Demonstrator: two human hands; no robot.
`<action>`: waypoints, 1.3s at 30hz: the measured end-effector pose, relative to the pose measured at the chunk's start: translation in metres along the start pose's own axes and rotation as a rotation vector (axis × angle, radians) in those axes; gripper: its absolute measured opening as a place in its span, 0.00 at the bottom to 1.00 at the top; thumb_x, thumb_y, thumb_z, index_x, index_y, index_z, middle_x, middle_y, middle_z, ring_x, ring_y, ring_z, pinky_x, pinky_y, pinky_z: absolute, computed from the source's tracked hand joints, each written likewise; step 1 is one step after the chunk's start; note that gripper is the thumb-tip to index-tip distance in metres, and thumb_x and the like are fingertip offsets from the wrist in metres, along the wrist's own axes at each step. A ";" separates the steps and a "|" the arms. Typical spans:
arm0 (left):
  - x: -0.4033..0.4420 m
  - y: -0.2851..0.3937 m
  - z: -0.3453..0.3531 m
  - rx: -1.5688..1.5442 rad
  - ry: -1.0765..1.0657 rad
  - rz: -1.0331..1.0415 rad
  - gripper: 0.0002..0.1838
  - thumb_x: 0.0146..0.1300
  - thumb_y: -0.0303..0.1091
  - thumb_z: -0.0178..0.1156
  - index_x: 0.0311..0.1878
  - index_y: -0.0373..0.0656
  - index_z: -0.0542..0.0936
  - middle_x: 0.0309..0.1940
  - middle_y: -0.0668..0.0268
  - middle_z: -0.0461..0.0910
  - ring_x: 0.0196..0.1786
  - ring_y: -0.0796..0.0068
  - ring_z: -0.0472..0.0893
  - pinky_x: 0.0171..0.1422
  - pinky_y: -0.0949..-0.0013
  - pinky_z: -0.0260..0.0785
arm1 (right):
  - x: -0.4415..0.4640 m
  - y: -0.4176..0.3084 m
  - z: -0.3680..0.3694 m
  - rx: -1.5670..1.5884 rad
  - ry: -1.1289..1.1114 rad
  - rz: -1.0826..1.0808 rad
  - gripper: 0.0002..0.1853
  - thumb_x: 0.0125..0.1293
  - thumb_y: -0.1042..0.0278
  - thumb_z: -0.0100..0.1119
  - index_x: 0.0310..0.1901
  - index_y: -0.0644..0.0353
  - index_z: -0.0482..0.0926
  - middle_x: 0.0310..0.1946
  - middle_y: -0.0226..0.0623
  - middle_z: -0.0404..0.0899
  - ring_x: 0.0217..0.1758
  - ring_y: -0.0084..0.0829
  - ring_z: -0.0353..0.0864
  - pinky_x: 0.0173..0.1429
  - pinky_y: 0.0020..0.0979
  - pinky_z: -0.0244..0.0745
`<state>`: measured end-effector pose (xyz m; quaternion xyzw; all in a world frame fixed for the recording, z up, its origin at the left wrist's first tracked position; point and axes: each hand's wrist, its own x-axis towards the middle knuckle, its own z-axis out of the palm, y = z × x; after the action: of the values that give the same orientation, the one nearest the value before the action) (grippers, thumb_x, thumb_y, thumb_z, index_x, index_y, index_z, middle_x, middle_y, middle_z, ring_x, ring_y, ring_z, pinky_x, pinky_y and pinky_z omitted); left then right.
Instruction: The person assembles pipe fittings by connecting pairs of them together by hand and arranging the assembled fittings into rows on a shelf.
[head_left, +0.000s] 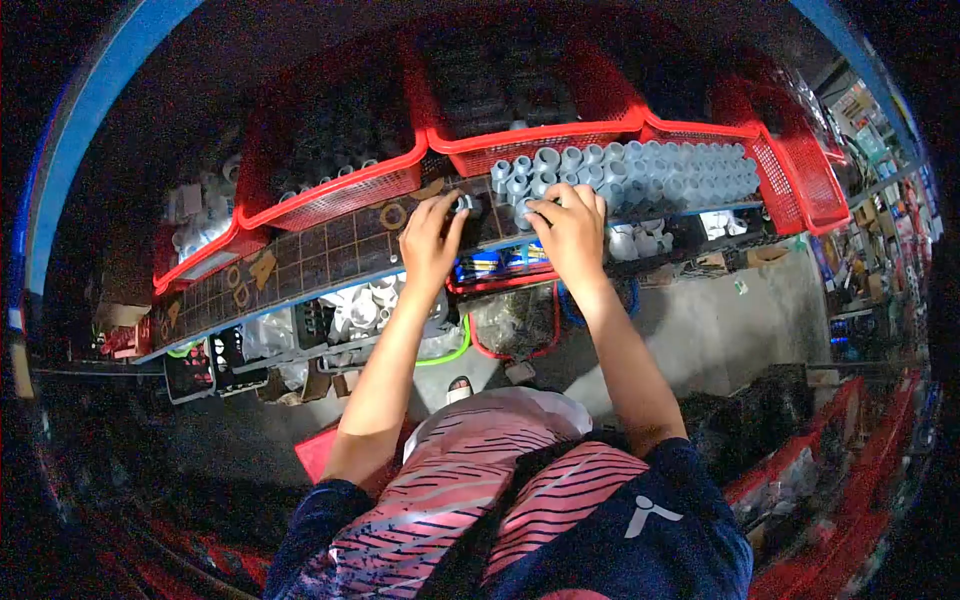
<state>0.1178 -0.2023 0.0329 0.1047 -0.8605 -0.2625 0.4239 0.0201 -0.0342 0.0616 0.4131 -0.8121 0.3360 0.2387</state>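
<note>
We wear a short-sleeved shirt [440, 470] whose front is pinkish red fading to white, ruled with thin, dark, slanting stripes. Navy speckles scatter over its lower left part, and a dark band [510, 505] divides the striped areas; we cannot tell whether it is a strap or a fold. Our left sleeve [325, 525] and right sleeve [705, 500] are navy, and a white forked emblem [657, 513] marks the navy on our right. Our left hand [430, 245] and right hand [572, 235] are bare. Below shows a sandal [459, 392], partly white.
</note>
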 end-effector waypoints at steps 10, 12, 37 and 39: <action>-0.004 -0.017 0.003 -0.109 0.005 0.035 0.13 0.52 0.30 0.61 0.42 0.40 0.77 0.37 0.59 0.77 0.38 0.59 0.78 0.40 0.65 0.71 | 0.001 0.003 0.017 -0.046 0.035 -0.038 0.07 0.42 0.68 0.65 0.27 0.53 0.81 0.29 0.28 0.72 0.39 0.33 0.68 0.45 0.36 0.61; -0.004 -0.017 0.002 -0.115 -0.003 0.033 0.13 0.52 0.30 0.61 0.42 0.40 0.76 0.38 0.58 0.77 0.39 0.59 0.78 0.41 0.65 0.71 | 0.001 0.006 0.020 -0.051 0.036 -0.052 0.08 0.42 0.67 0.66 0.28 0.52 0.81 0.29 0.27 0.72 0.39 0.32 0.68 0.45 0.36 0.61; -0.005 -0.016 0.001 -0.126 -0.003 0.063 0.14 0.52 0.29 0.60 0.43 0.40 0.75 0.39 0.59 0.77 0.41 0.59 0.78 0.43 0.65 0.71 | 0.018 -0.011 0.026 -0.056 0.001 -0.108 0.08 0.42 0.67 0.67 0.26 0.51 0.79 0.29 0.24 0.73 0.41 0.31 0.68 0.49 0.38 0.58; -0.005 -0.016 0.001 -0.111 0.012 0.060 0.14 0.52 0.30 0.60 0.43 0.40 0.75 0.39 0.59 0.77 0.41 0.59 0.78 0.43 0.65 0.71 | 0.027 -0.013 0.028 -0.016 -0.010 -0.142 0.08 0.41 0.67 0.67 0.25 0.51 0.79 0.28 0.25 0.73 0.40 0.31 0.69 0.49 0.37 0.59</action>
<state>0.1193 -0.2132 0.0199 0.0569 -0.8448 -0.2962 0.4420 0.0135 -0.0746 0.0656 0.4694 -0.7847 0.3094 0.2611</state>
